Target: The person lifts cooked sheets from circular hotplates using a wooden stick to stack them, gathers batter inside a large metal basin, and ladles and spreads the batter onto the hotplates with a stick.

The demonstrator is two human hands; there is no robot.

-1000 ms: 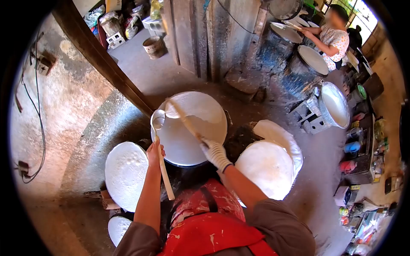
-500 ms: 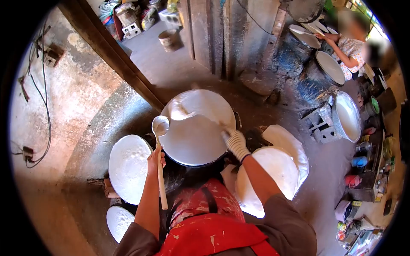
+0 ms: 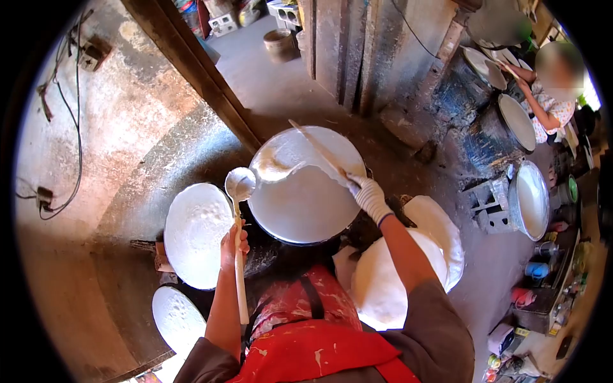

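Ok, rnd griddle [image 3: 303, 210] nr wd post [image 3: 196, 69], mottled wall [image 3: 131, 96].

The griddle [image 3: 306, 207] is grey, paling to white towards its own twelve o'clock; the stick [image 3: 317, 147] is tan, the ladle [image 3: 241, 183] silver with a cream handle [image 3: 241, 290], the glove [image 3: 372, 197] white with grey stripes. At six o'clock the red apron [image 3: 306, 355] is spattered whitish; at four, one cup [image 3: 537, 271] is blue, the mug [image 3: 523, 297] pink; at two, the shirt [image 3: 564, 110] is white, flecked orange.
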